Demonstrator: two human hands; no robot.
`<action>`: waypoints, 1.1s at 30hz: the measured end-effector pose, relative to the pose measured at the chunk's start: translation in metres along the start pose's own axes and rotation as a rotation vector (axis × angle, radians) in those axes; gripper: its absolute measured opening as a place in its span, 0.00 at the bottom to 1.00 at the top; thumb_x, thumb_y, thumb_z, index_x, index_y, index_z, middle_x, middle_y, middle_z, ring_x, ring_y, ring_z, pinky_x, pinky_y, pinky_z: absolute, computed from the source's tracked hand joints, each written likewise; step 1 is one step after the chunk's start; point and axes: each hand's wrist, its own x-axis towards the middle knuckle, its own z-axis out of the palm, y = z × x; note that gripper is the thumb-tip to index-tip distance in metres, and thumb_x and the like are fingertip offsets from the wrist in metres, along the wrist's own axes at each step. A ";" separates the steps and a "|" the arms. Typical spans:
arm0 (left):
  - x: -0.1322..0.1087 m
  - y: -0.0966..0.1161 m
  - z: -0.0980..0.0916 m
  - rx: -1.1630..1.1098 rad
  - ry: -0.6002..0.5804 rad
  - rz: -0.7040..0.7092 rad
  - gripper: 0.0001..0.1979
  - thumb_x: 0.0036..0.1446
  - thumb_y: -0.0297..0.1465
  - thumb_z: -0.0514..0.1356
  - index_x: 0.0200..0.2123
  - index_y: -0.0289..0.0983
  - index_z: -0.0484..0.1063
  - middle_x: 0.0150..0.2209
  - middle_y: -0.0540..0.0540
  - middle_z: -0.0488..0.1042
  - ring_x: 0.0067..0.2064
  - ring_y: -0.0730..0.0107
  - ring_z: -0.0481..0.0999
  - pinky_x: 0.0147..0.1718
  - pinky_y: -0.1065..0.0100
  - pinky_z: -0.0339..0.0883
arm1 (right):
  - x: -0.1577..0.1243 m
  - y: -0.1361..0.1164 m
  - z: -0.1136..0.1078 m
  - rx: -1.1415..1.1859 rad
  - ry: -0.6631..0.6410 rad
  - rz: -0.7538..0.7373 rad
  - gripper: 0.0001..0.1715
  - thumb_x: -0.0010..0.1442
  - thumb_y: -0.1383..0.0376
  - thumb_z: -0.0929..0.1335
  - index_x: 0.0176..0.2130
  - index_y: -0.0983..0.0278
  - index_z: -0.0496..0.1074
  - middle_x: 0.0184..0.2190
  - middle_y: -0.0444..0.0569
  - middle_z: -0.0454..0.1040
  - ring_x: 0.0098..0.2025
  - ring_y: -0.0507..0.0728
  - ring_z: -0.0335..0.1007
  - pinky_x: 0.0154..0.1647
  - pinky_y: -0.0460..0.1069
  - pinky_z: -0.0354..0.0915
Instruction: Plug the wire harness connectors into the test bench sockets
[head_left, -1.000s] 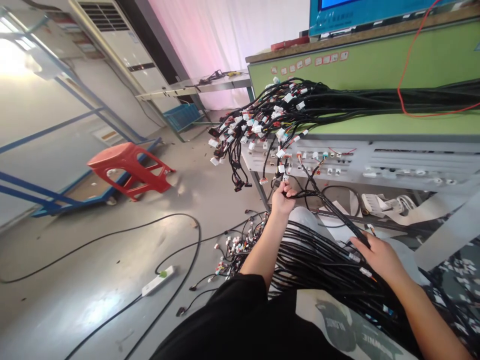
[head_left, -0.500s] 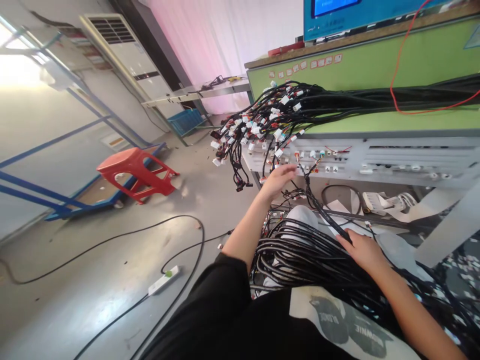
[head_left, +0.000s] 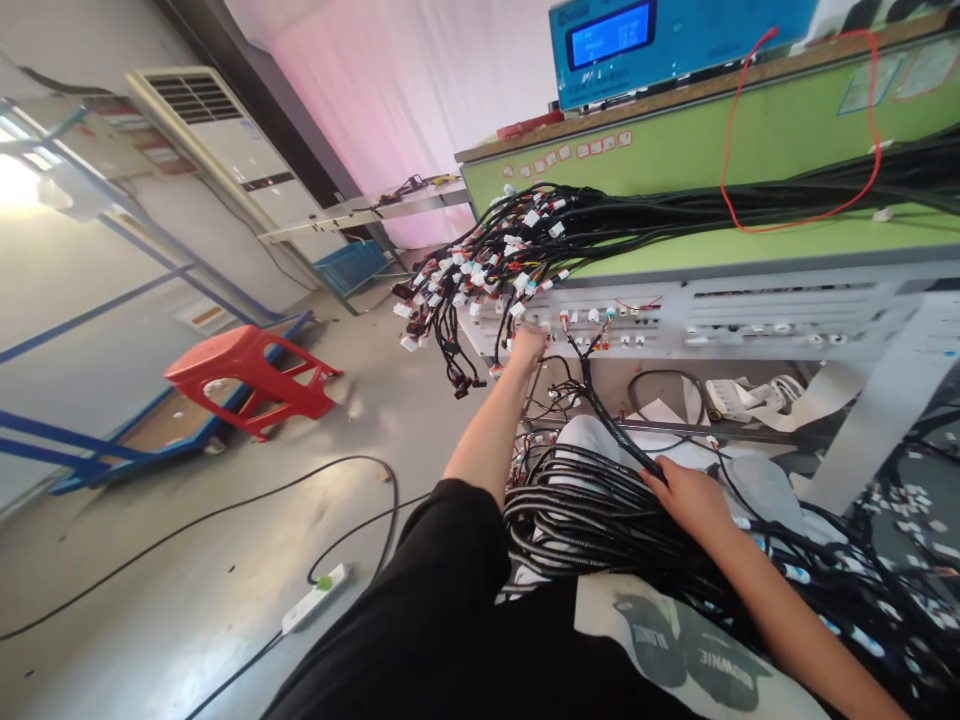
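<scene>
At panel: left hand fingertips hidden | right hand grips harness

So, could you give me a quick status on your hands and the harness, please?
Left hand up at connector panel, grip unclear. Right hand gripping sleeved cable over lap coil. Hanging connector bundle crowds left hand.

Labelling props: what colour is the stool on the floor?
Red. The stool shows best in the head view.
</scene>
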 end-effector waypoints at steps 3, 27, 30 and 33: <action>-0.002 -0.007 0.014 -0.026 -0.074 -0.087 0.03 0.50 0.24 0.59 0.27 0.34 0.66 0.14 0.53 0.62 0.16 0.79 0.61 0.18 0.76 0.56 | 0.000 0.000 0.000 -0.014 -0.001 -0.006 0.23 0.64 0.52 0.54 0.40 0.62 0.68 0.29 0.54 0.75 0.34 0.63 0.74 0.30 0.50 0.60; -0.026 -0.010 0.094 -0.211 -0.398 -0.267 0.08 0.58 0.28 0.56 0.27 0.31 0.66 0.17 0.52 0.65 0.15 0.83 0.60 0.15 0.78 0.53 | -0.012 0.014 0.010 0.048 0.026 -0.039 0.22 0.63 0.52 0.56 0.37 0.62 0.70 0.31 0.50 0.76 0.35 0.60 0.73 0.30 0.48 0.57; -0.042 -0.015 0.092 -0.241 -0.371 -0.231 0.10 0.58 0.30 0.55 0.26 0.32 0.65 0.14 0.57 0.57 0.11 0.87 0.49 0.12 0.80 0.43 | -0.018 0.019 0.010 0.020 0.036 -0.034 0.22 0.63 0.52 0.56 0.38 0.62 0.70 0.30 0.51 0.76 0.33 0.60 0.73 0.29 0.48 0.56; -0.069 -0.030 0.069 -0.263 -0.397 -0.177 0.08 0.57 0.29 0.55 0.27 0.32 0.66 0.13 0.58 0.56 0.11 0.87 0.47 0.11 0.79 0.40 | -0.027 0.031 0.011 -0.013 0.003 -0.144 0.18 0.62 0.55 0.59 0.35 0.62 0.71 0.29 0.50 0.76 0.33 0.59 0.72 0.31 0.48 0.56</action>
